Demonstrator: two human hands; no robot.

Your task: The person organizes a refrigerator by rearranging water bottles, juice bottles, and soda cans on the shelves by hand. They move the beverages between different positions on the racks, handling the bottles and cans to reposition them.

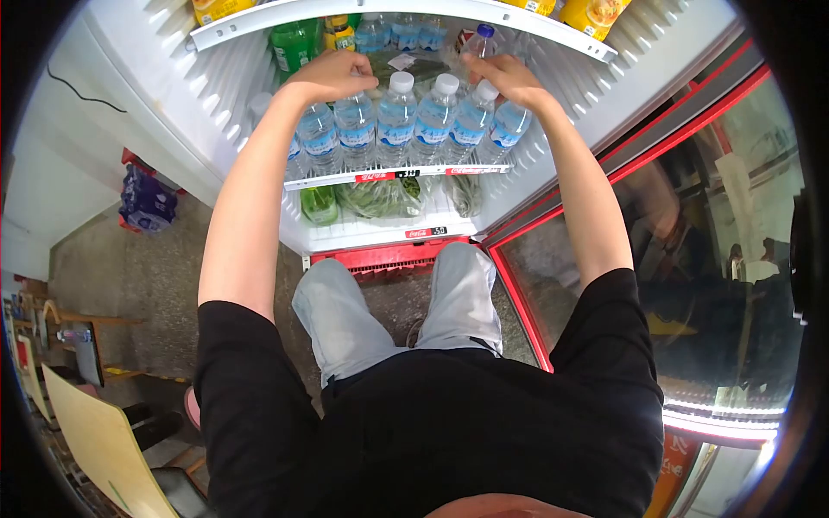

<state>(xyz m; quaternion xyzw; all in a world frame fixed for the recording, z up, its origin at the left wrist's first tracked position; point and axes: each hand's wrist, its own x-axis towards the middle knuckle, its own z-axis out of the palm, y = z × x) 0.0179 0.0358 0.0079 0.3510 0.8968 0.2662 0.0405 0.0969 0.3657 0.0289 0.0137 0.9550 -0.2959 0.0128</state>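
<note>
A front row of clear water bottles point(397, 125) with blue labels and white caps stands on a fridge shelf point(397, 177). My left hand point(335, 74) is at the tops of the left-hand bottles, its fingers curled; I cannot tell what is in its grip. Over the right end of the row reaches my right hand point(507, 78), its fingers bent and thumb apart, palm just behind a white cap point(486, 90). A purple-capped bottle point(484, 34) shows behind those fingers. Between the hands, a dark green plastic-wrapped bundle point(406, 69) lies behind the row.
Green point(294, 41) and yellow point(339, 34) bottles stand at the back left. Above runs a white shelf edge point(397, 10) holding yellow packages. Bagged greens point(380, 198) lie below. The red-framed glass door point(691, 250) is swung out at right; a wooden chair point(91, 432) stands lower left.
</note>
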